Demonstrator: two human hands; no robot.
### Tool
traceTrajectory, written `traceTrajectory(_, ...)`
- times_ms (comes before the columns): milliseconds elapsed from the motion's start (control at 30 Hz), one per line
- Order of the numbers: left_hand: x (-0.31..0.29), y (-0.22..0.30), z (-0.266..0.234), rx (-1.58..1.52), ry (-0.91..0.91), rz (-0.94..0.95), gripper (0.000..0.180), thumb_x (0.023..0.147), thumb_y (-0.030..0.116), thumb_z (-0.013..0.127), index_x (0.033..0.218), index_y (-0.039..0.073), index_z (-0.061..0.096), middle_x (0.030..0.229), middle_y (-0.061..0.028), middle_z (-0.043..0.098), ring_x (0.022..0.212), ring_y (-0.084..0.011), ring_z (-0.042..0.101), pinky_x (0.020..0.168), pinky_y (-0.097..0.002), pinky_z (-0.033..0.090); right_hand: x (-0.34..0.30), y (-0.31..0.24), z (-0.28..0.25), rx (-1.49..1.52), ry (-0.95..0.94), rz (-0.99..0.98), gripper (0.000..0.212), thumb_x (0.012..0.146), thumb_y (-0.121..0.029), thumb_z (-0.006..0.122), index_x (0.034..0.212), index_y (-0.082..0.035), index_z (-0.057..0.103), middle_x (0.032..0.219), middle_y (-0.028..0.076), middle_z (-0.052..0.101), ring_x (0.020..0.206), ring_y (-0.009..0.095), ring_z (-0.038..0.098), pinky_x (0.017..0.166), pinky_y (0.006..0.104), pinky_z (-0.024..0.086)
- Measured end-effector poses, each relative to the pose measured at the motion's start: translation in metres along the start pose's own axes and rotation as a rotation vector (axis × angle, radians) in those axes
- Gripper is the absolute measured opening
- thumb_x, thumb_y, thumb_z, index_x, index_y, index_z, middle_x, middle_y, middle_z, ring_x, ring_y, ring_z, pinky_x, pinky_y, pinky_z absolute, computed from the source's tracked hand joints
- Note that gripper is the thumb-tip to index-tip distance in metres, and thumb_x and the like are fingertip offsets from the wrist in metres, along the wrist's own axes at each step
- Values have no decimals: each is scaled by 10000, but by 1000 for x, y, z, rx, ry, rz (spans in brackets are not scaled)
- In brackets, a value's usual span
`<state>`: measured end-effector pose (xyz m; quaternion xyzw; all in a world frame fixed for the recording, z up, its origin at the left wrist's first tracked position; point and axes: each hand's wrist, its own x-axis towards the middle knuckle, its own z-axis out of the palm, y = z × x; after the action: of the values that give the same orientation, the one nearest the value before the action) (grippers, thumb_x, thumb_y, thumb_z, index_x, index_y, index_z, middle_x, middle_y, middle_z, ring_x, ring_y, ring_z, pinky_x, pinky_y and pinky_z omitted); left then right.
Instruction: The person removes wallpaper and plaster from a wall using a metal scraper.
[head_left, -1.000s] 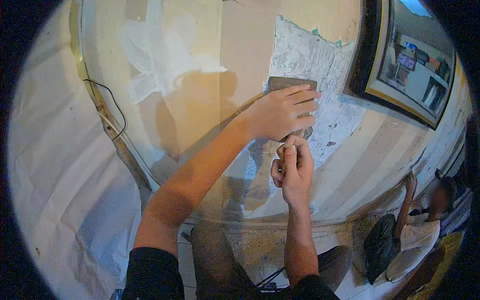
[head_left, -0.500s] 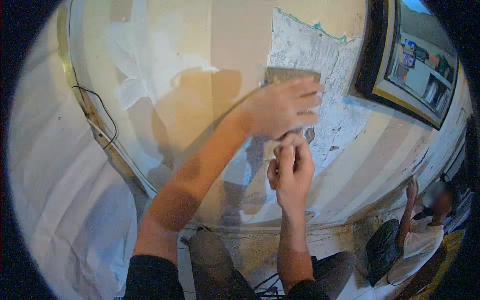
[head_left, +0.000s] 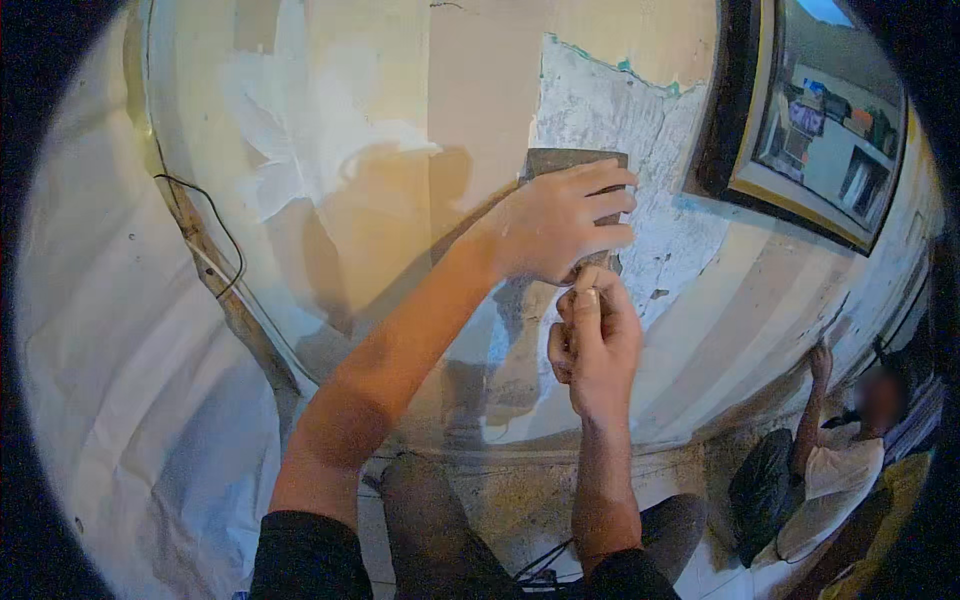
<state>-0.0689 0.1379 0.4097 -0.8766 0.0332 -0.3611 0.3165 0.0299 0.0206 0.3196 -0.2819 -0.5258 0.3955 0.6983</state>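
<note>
A flat, dark grey-brown rectangular tool (head_left: 575,158) lies against a patch of bare wall (head_left: 660,130) where the paint is stripped to rough grey-white. Over it my left hand (head_left: 555,222) rests flat with fingers spread, covering most of its face; only the top edge and part of the right side show. Just below, my right hand (head_left: 602,335) is closed, thumb upward, around what seems to be the lower end of the same tool. Its grip hides that end, so I cannot tell the tool's exact kind.
A dark-framed mirror or glazed picture (head_left: 735,190) hangs at upper right. Left, a cable (head_left: 235,240) runs down beside a white sheet (head_left: 120,400). At lower right a person (head_left: 835,480) sits low, one hand on the wall. My knees are below.
Both hands stay at the bare patch; the right hand has shifted slightly right and down, apart from a small shift of the whole view. The left hand looks less blurred.
</note>
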Motion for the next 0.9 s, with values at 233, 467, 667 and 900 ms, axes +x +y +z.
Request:
traceTrajectory(233, 0, 3, -4, -2, -47, -26, 309, 607, 229, 657, 888, 106, 623, 1133, -98, 585, 1259, -325, 468, 1100, -443, 369, -2, 1, -2, -15, -20, 1, 92, 1004, -163, 456, 997, -80, 495, 720, -19, 467, 474, 37, 419, 382, 205, 322)
traceTrajectory(467, 2, -5, -8, 37, -149, 101, 284, 600, 198, 654, 869, 110, 626, 1142, -111, 581, 1268, -330, 461, 1104, -455, 365, 4, 13, 7, 26, -15, -103, 85, 1004, -150, 450, 1001, -72, 484, 734, -11, 461, 461, 34, 392, 378, 200, 304)
traceTrajectory(667, 10, -10, -13, 31, -87, 80, 285, 599, 199, 652, 869, 111, 632, 1139, -121, 585, 1253, -341, 476, 1085, -471, 385, 11, 6, 9, -40, -26, -131, 94, 1015, -155, 438, 1007, -69, 474, 748, -6, 447, 443, 29, 346, 365, 188, 257)
traceTrajectory(900, 15, -20, -18, 22, -68, 86, 304, 578, 215, 677, 855, 102, 626, 1118, -127, 583, 1255, -349, 476, 1081, -473, 389, 14, -7, 15, 6, 9, -75, 89, 992, -143, 469, 974, -67, 511, 705, -24, 474, 484, 34, 434, 404, 211, 350)
